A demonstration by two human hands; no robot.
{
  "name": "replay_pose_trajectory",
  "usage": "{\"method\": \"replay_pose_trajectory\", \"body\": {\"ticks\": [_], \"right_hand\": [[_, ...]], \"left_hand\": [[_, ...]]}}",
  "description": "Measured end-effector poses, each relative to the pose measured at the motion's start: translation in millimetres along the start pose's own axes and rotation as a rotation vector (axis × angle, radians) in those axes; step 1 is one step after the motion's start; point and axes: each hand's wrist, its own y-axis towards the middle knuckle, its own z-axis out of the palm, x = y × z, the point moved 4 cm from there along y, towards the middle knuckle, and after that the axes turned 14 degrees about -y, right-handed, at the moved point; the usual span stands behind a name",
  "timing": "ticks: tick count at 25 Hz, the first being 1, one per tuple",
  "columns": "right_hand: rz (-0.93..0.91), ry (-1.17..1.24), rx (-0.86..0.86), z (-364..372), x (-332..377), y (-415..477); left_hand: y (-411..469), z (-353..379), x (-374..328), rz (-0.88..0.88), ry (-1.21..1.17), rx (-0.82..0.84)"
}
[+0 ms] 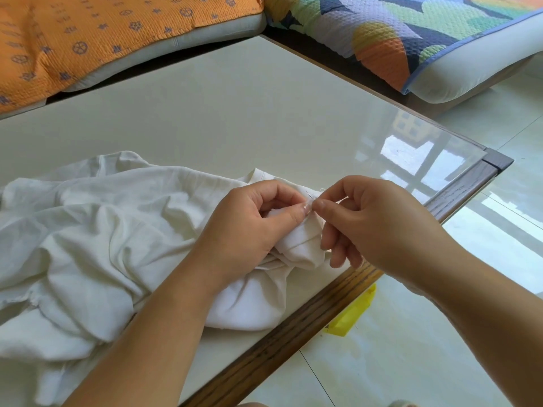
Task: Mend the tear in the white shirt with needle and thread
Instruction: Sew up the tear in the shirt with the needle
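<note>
- An orange quilted cover (88, 39) lies on the seat at far left, beyond the table (235, 113).
- The white shirt (102, 245) lies crumpled over the near left of the table. One bunched part is drawn up toward the table's near edge, where both hands work on it.
- The left hand (252, 218) has its fingers curled, with a fold of the shirt pinched between thumb and forefinger.
- The needle (308, 195) shows as a thin dark sliver standing just above that pinch. A small loop of pale thread (322, 189) sits just beside it.
- The right hand (373, 221) meets the left, thumb tip to thumb tip. Its thumb and forefinger close on what looks to be the needle, and its other fingers are loosely curled.
- A yellow scrap (352, 312) lies on the floor below the table edge.
- Progress: the needle is threaded and in the cloth, so stitching seems to be under way. The fingers hide the tear, so I cannot tell how much is closed. Finishing the seam, knotting and cutting the thread appear to be left.
- Writing: no brand or label can be read. The orange cover has small blue motifs, too small to read as writing.
</note>
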Motion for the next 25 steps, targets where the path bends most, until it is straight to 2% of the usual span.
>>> {"method": "replay_pose_trajectory", "body": {"ticks": [4,12,14,17,18,20,23,25], "right_hand": [[0.027,0.227,0.116,1.4,-0.3,-2.6],[0.007,0.250,0.097,2.7,1.5,3.7],[0.021,0.184,0.019,-3.3,0.2,4.8],[0.045,0.011,-0.234,-19.4,-6.5,9.9],[0.062,0.034,-0.293,-24.3,-8.4,11.9],[0.084,0.307,-0.282,-29.5,-10.8,17.0],[0.091,0.906,-0.102,-25.7,-3.9,21.4],[0.048,1.008,-0.150,-28.5,-4.9,26.0]], "left_hand": [[-0.3,-0.1,-0.5,0.007,-0.002,-0.054],[-3.4,2.8,-1.3,0.030,0.070,-0.045],[-3.4,3.5,-1.2,0.014,0.081,-0.035],[-3.6,3.8,1.6,-0.043,0.065,-0.043],[-3.9,4.0,2.6,-0.067,0.045,-0.042],[-4.3,4.8,3.7,-0.092,0.020,-0.033],[-4.8,5.3,2.3,-0.100,0.001,-0.017],[-5.0,4.8,1.4,-0.111,-0.003,-0.002]]}}
